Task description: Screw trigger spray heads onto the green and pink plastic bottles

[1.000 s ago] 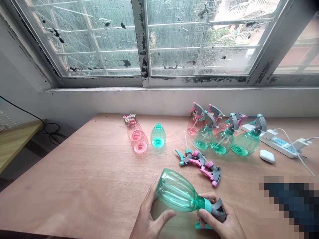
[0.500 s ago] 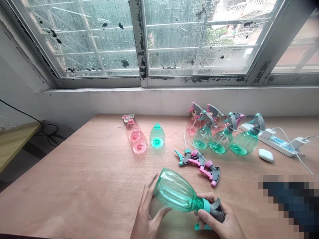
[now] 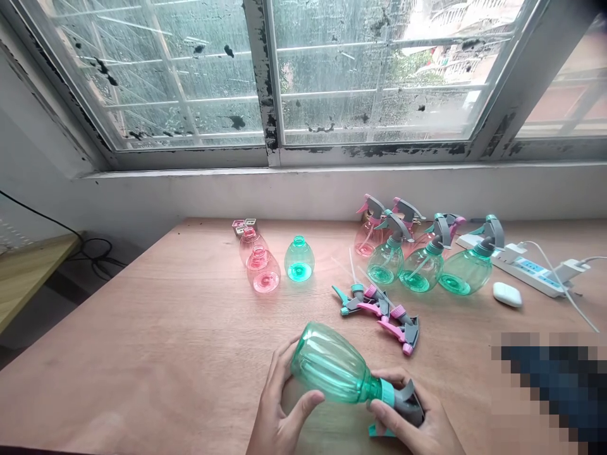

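A green clear spray bottle (image 3: pixel 329 363) lies tilted on its side between my hands, its base to the left. My left hand (image 3: pixel 284 398) cups the base end, fingers behind it and the thumb raised along the near side. My right hand (image 3: pixel 417 404) grips the teal collar and grey spray head (image 3: pixel 403 401) at the neck; the teal trigger hangs below. Just beyond the bottle lie loose spray heads, one teal and grey (image 3: pixel 351 300) and two pink and grey (image 3: pixel 401 328). Farther back stand an open green bottle (image 3: pixel 299 260) and two open pink bottles (image 3: pixel 263 272).
At the back right stand several capped spray bottles, green (image 3: pixel 422 272) and pink. Beside them are a white power strip (image 3: pixel 528 272) with plugs and cables and a white earbud case (image 3: pixel 507 294). A blurred dark patch (image 3: pixel 559 385) covers the right. Windows (image 3: pixel 165 76) rise behind the table.
The bottle and both hands have shifted slightly left. My left thumb has lifted a little from the bottle's side. The other things stay where they were.
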The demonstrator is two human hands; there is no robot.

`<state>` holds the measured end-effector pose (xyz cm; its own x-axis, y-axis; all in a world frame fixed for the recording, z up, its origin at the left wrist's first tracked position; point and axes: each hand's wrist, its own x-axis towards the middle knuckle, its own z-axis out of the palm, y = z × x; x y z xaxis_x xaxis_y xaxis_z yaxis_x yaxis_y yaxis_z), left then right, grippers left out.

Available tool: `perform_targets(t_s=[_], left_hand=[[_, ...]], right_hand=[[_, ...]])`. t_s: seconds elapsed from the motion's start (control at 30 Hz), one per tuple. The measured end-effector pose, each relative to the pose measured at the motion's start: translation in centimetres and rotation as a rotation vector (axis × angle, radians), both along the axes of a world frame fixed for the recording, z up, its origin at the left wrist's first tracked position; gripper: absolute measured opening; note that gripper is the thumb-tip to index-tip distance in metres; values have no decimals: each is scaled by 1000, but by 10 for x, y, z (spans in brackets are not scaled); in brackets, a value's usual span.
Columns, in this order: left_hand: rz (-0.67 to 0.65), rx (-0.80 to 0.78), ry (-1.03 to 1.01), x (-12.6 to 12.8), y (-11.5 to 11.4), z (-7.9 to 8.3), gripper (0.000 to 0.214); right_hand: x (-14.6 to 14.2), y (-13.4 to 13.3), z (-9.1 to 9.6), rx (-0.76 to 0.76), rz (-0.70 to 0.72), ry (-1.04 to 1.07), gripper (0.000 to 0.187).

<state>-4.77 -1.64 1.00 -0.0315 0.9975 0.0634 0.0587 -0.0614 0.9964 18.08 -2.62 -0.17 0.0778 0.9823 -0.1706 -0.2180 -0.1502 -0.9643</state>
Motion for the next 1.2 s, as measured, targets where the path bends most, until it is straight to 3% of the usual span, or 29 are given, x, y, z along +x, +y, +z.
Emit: perform_targets(t_s=[0.2, 0.37, 0.53, 0.7, 0.9, 1.2], left_hand=[[9, 22, 28, 5, -2, -1, 51], [38, -23, -43, 9, -4, 1, 75], [68, -56, -40, 8, -3, 1, 68], [65, 38, 19, 6, 1, -4, 53], [17, 47, 27, 0, -1, -7, 71], [22, 29, 101, -2, 2, 2, 50]], right_hand=[[7, 1, -4, 6, -3, -1, 54], [2, -1, -1, -9, -8, -30, 53], [0, -1, 0, -1, -6, -14, 54], [8, 1, -7, 13, -33, 64, 50], [9, 0, -13, 6, -11, -11, 53], [9, 0, -14, 15, -39, 40, 50]])
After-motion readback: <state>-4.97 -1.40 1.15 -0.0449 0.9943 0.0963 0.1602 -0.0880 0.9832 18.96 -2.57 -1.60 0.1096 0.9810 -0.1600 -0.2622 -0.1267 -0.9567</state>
